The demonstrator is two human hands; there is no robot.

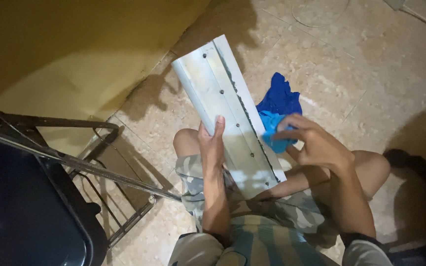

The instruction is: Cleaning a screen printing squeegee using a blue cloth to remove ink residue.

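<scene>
Metal panel (pixel 228 113): a long, pale grey sheet-metal strip with folded edges and a row of dark screws or rivets along its face. It rests tilted across the seated person's lap, near end at the thighs, far end raised over the tiled floor (pixel 321 64) toward the yellow wall (pixel 75 59).

Left hand (pixel 212 145): closed on the panel's left edge at mid-length, thumb on the face, fingers wrapped behind. This grip carries the support.

Right hand (pixel 311 143): fingers bunched together around a blue cloth (pixel 277 113), pressed against the panel's right flange. The far part of the cloth hangs loose beyond the edge.

Recommended technique, judged from this position:
- Keep the left grip firm, so the panel does not pivot under wiping pressure.
- Fold the cloth into a thick pad; the flange edge looks thin and possibly sharp.
- Stroke along the edge, not across it.
- Work around each fastener head, where dirt appears to collect.

A black folding chair (pixel 40 197) stands near left, apart from the panel.
</scene>
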